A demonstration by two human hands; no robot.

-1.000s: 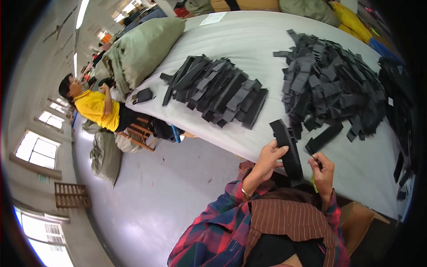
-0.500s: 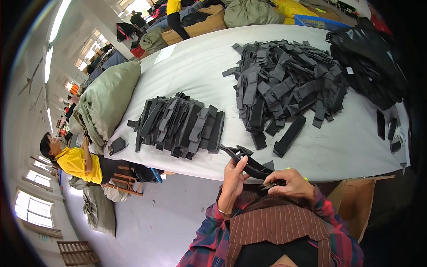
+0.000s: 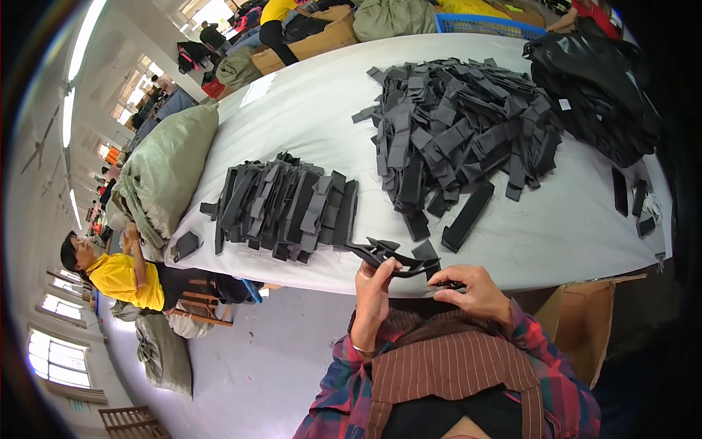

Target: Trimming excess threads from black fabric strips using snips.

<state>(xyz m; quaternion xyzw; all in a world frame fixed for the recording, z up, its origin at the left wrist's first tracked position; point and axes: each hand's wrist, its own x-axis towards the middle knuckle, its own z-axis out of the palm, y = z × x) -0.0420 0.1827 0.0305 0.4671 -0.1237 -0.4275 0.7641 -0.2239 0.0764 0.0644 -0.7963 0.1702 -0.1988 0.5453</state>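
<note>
My left hand (image 3: 371,291) pinches several dark grey fabric strips (image 3: 383,253) at the table's near edge, thumb on top. My right hand (image 3: 475,290) is closed around small black thread snips (image 3: 446,284), close to the right end of those strips. The snips' blades are mostly hidden. Ahead of my left hand lies a row of dark grey strips (image 3: 281,208) laid side by side. A large loose heap of similar strips (image 3: 457,135) sits farther off to the right. One single strip (image 3: 468,217) lies apart in front of the heap.
Black shiny material (image 3: 592,95) is piled at the table's right end, near a few short dark pieces (image 3: 640,197). A green sack (image 3: 172,164) leans at the left edge. An open cardboard box (image 3: 578,322) stands below right. A person in yellow (image 3: 128,279) sits at left.
Both hands with the strips and snips have lifted slightly toward the table, and the right hand has opened a small gap from the left. The whole view has shifted a little.
</note>
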